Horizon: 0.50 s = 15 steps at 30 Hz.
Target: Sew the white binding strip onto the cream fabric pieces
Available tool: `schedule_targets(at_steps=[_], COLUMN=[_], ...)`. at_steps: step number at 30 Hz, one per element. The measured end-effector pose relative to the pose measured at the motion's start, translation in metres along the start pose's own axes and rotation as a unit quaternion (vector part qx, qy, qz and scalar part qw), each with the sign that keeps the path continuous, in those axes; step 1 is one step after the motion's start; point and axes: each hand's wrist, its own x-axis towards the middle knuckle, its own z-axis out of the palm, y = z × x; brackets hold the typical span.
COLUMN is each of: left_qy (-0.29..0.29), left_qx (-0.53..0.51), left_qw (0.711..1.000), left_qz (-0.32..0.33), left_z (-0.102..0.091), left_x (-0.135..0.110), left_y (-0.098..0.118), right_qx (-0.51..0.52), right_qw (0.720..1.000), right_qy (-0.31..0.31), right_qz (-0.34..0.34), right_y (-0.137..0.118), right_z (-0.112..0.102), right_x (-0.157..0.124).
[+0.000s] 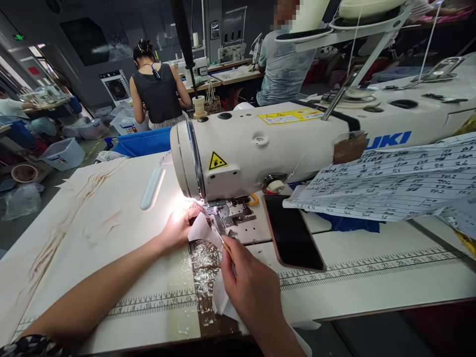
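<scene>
White fabric (203, 229) lies at the needle area of the sewing machine (238, 153), lit by its lamp. My left hand (180, 225) pinches the fabric's upper left edge, close beside the presser foot (219, 210). In my closed right hand (249, 277) is an awl-like tool (226, 247) with a tan handle and a thin metal shaft. Its tip points up and left onto the fabric at the needle plate, though the exact contact is too small to tell. More white fabric (222, 297) hangs down beneath my right hand.
A phone (295, 233) lies right of the needle plate, under handwritten sheets (379, 183). A pale, long rounded object (150, 188) rests on the table (122, 248) at left. Printed rulers (148, 303) run along the front. Two people (158, 91) work beyond the machine.
</scene>
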Motion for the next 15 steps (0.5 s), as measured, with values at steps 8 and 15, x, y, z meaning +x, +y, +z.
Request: schedule_targets(at_steps=[8, 15], left_qy=[0.003, 0.007], left_qx=[0.050, 0.106], left_qw=[0.999, 0.994], left_qz=[-0.004, -0.002], left_z=[0.0011, 0.0041], left_x=[-0.0018, -0.0022], left_y=[-0.0037, -0.0069], right_qx=[-0.031, -0.052], right_qw=[0.999, 0.998], right_qy=[-0.011, -0.005], right_qz=[-0.007, -0.018], right_y=[-0.0011, -0.0026], right_z=[0.0014, 0.0016], right_x=[0.0032, 0.0020])
